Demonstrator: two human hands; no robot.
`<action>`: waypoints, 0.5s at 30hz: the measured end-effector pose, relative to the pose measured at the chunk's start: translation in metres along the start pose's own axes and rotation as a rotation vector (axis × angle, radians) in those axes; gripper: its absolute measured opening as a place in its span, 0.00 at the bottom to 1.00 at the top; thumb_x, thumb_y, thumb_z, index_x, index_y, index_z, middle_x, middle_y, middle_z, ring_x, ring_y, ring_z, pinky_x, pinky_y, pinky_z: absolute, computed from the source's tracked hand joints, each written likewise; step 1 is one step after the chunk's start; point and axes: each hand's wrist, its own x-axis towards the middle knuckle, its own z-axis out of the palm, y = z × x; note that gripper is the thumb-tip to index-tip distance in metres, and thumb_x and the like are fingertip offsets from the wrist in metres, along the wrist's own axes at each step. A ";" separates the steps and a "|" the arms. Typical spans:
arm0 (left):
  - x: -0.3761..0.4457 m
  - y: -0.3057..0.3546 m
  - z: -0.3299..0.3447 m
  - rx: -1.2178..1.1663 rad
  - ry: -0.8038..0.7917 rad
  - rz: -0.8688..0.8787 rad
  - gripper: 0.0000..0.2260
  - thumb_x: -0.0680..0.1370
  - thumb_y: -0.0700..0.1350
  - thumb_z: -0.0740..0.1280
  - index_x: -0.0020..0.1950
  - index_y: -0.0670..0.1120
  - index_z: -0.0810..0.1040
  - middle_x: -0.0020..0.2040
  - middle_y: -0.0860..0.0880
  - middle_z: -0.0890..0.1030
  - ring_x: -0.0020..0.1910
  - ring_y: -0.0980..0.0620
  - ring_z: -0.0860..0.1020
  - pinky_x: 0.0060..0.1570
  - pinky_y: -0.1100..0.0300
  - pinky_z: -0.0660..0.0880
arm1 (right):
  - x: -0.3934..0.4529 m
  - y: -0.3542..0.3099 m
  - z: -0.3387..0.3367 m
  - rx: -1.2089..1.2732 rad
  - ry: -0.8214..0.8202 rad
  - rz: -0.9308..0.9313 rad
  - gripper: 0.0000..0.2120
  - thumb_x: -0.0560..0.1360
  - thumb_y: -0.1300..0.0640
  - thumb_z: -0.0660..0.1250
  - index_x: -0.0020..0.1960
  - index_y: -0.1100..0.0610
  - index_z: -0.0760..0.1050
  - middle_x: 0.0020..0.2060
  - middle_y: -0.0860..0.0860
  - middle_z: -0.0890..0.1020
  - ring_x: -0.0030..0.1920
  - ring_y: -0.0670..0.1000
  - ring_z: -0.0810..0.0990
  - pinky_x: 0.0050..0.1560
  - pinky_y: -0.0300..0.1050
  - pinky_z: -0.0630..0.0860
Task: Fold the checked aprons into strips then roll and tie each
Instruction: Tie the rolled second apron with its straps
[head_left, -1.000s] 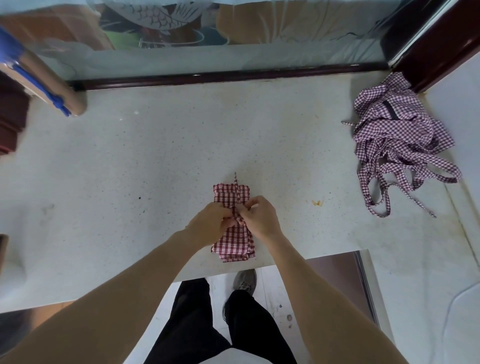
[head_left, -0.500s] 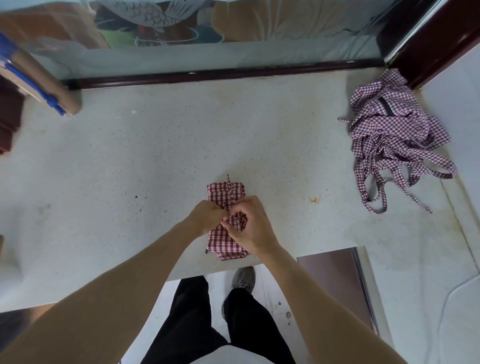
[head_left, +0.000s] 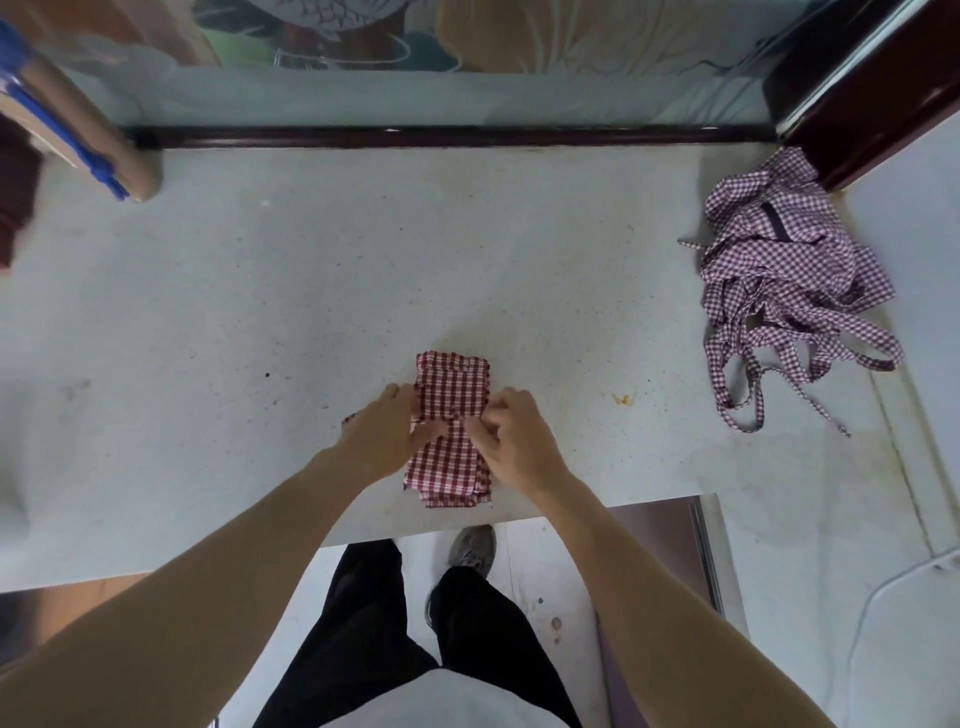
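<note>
A red-and-white checked apron (head_left: 451, 387), folded and rolled into a compact bundle, lies near the front edge of the pale speckled counter (head_left: 311, 291). My left hand (head_left: 387, 434) grips the bundle's left side, a bit of strap showing by its knuckles. My right hand (head_left: 511, 441) pinches the strap at the bundle's middle, where the tie crosses. A loose pile of purple-and-white checked aprons (head_left: 779, 270) with trailing straps lies at the far right of the counter.
A cardboard tube with blue tape (head_left: 78, 135) juts in at the back left. A dark wooden rail (head_left: 441, 136) runs along the counter's back, with a dark frame (head_left: 872, 88) at the right corner. A small yellow scrap (head_left: 622, 399) lies right of the bundle. My legs and a shoe show below.
My hands have drawn apart from the centre of the bundle to its two sides, pulling the strap across it. The strap end that stuck out at the top is no longer seen.
</note>
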 end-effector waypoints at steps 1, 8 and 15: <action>0.000 -0.006 -0.003 0.011 0.005 -0.032 0.19 0.81 0.60 0.58 0.59 0.46 0.73 0.51 0.51 0.77 0.47 0.50 0.78 0.48 0.56 0.76 | 0.000 0.004 -0.004 0.013 0.055 -0.004 0.17 0.79 0.46 0.64 0.36 0.56 0.70 0.38 0.48 0.74 0.43 0.49 0.73 0.41 0.34 0.69; -0.005 -0.038 -0.012 0.069 0.036 -0.093 0.21 0.83 0.57 0.54 0.41 0.45 0.77 0.36 0.49 0.79 0.37 0.48 0.77 0.40 0.57 0.71 | 0.001 0.018 -0.043 0.409 0.058 0.258 0.25 0.80 0.49 0.65 0.33 0.68 0.74 0.26 0.54 0.80 0.27 0.45 0.80 0.33 0.42 0.76; -0.005 -0.040 -0.004 -0.032 0.093 -0.084 0.15 0.83 0.52 0.59 0.40 0.49 0.75 0.33 0.53 0.75 0.33 0.52 0.74 0.33 0.61 0.65 | -0.005 0.043 -0.047 0.170 0.080 0.322 0.26 0.76 0.45 0.70 0.30 0.53 0.60 0.25 0.48 0.63 0.27 0.47 0.61 0.32 0.42 0.60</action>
